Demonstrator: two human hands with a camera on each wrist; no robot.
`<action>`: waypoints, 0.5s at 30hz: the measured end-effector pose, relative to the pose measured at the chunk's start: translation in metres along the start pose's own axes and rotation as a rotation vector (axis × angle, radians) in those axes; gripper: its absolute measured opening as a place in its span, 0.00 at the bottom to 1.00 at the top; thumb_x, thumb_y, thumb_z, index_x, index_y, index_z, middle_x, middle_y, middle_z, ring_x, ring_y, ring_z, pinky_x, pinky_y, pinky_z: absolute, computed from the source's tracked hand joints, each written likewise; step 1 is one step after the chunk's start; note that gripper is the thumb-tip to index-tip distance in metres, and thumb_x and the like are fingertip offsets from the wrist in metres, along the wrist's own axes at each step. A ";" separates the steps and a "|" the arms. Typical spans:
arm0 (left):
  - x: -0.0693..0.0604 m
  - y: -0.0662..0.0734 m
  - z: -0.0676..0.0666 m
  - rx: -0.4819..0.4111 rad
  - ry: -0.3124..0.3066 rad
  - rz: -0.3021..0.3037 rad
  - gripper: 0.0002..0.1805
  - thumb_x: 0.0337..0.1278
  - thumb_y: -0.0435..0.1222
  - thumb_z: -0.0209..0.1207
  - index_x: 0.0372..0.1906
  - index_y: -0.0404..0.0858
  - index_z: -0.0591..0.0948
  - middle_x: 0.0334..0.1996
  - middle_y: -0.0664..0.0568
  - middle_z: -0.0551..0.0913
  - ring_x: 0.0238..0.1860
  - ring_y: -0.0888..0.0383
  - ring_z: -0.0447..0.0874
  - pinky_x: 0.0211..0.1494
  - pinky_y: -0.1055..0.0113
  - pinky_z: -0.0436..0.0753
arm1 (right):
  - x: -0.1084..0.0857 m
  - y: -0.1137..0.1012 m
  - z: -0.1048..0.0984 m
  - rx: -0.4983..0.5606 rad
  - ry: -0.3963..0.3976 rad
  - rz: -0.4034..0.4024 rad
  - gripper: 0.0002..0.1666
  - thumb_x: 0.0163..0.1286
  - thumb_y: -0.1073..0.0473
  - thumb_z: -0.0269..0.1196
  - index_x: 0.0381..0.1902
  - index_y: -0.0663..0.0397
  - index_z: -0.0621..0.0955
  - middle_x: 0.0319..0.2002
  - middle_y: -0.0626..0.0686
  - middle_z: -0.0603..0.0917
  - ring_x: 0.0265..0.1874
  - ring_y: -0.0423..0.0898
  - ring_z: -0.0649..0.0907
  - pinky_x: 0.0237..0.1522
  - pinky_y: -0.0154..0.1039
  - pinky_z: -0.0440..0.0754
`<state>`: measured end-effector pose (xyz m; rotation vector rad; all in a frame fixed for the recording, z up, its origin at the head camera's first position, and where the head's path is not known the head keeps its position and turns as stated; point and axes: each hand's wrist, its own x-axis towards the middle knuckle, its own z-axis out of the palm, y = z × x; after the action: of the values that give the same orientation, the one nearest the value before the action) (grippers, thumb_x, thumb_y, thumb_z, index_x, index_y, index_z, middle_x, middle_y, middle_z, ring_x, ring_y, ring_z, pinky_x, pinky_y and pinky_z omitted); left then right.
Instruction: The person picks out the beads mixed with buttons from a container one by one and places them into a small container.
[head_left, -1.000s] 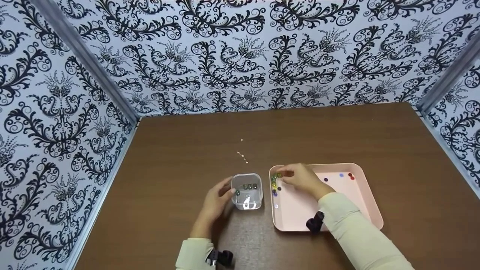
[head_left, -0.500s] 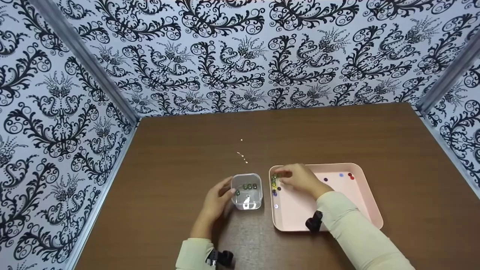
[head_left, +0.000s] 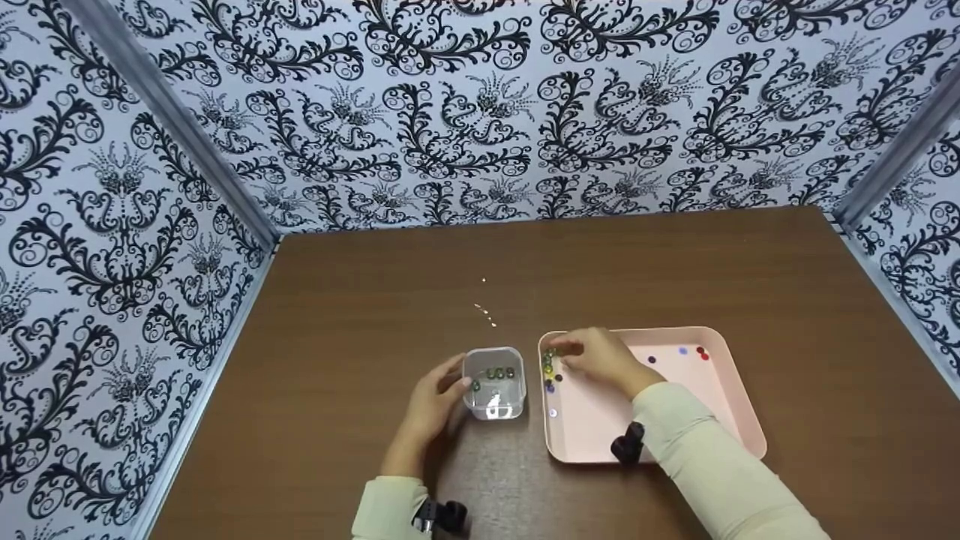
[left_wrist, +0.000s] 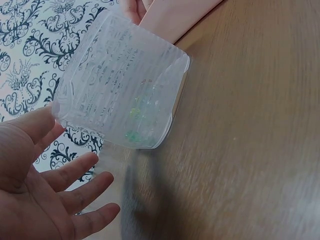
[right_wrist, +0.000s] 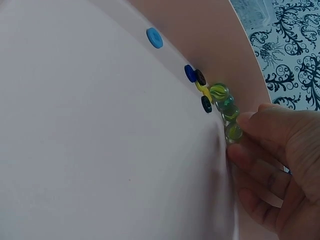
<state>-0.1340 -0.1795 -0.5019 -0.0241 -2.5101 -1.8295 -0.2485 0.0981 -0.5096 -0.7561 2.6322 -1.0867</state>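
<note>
Right hand (head_left: 596, 358) at marbles (right_wrist: 233, 131), pinch unclear, their row following tray's left wall (right_wrist: 215, 45); left hand (head_left: 433, 401), spread, touches container (left_wrist: 117, 87).

Container (left_wrist: 110, 80) clear glossy plastic; marbles (right_wrist: 219, 92) smooth glass; tray (right_wrist: 100, 125) smooth matt plastic; tabletop (head_left: 375, 300) wood-grained, faint sheen

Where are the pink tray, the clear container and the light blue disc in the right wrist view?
Pink tray (head_left: 596, 431): head view, its bare floor.
Clear container (head_left: 499, 387): head view, its bare floor.
Light blue disc (right_wrist: 154, 38): right wrist view, its face.
</note>
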 end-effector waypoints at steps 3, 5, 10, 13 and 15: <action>0.000 -0.001 0.000 0.000 0.000 -0.007 0.24 0.63 0.31 0.57 0.62 0.26 0.72 0.56 0.31 0.77 0.58 0.36 0.75 0.61 0.47 0.74 | 0.000 0.000 0.001 -0.014 0.002 -0.005 0.17 0.58 0.66 0.66 0.47 0.53 0.86 0.44 0.52 0.87 0.48 0.52 0.83 0.55 0.51 0.78; 0.000 -0.001 0.001 0.002 0.000 -0.016 0.24 0.64 0.31 0.57 0.63 0.27 0.72 0.56 0.32 0.77 0.59 0.36 0.75 0.61 0.47 0.75 | 0.000 0.001 0.001 -0.019 0.003 -0.004 0.17 0.58 0.66 0.65 0.46 0.52 0.86 0.42 0.51 0.88 0.47 0.51 0.83 0.53 0.50 0.79; 0.000 -0.001 0.001 0.001 0.002 -0.011 0.24 0.64 0.31 0.57 0.62 0.27 0.72 0.56 0.31 0.77 0.59 0.37 0.75 0.61 0.48 0.75 | 0.001 0.002 0.002 -0.047 0.010 -0.019 0.17 0.56 0.67 0.64 0.45 0.53 0.87 0.38 0.50 0.88 0.40 0.48 0.83 0.48 0.48 0.80; 0.000 -0.001 0.000 -0.009 0.006 -0.006 0.24 0.64 0.31 0.57 0.62 0.25 0.71 0.56 0.30 0.77 0.58 0.36 0.76 0.60 0.48 0.75 | 0.001 0.002 0.002 -0.058 0.003 -0.026 0.19 0.55 0.69 0.63 0.45 0.53 0.87 0.39 0.50 0.88 0.38 0.46 0.83 0.45 0.45 0.81; 0.000 -0.001 0.000 -0.016 0.007 -0.005 0.24 0.63 0.30 0.57 0.62 0.25 0.71 0.56 0.30 0.77 0.58 0.36 0.76 0.60 0.48 0.76 | 0.001 0.001 0.002 -0.056 0.000 -0.029 0.19 0.54 0.70 0.63 0.45 0.54 0.87 0.39 0.50 0.88 0.37 0.45 0.83 0.43 0.44 0.81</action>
<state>-0.1342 -0.1794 -0.5027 -0.0121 -2.4933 -1.8480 -0.2491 0.0973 -0.5119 -0.8080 2.6693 -1.0242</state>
